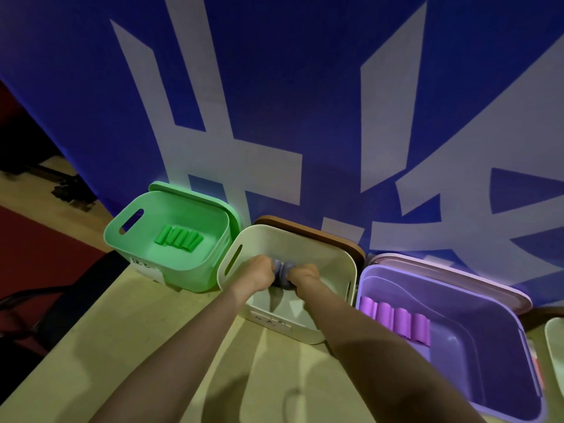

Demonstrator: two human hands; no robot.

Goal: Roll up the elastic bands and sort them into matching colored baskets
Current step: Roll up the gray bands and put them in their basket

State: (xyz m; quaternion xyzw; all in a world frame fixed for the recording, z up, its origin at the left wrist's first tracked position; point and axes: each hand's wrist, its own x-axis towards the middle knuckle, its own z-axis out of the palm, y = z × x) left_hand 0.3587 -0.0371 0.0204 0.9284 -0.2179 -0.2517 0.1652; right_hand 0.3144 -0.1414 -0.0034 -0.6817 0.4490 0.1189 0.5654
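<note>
We hold a grey-purple band (281, 273) between our left hand (258, 273) and right hand (305, 275), the fingers of both curled around it, above the inside of the cream basket (308, 239). Green rolls (179, 237) lie in the green basket (171, 264), purple rolls (395, 319) in the purple basket (500, 377).

Left hand (258, 271), right hand (305, 275), gripping grey band (282, 271) inside cream basket (308, 242)

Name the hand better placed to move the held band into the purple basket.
Right. The right hand grips the band on the side nearer the purple basket; the left hand, also gripping it, would probably have to cross the right arm.
</note>
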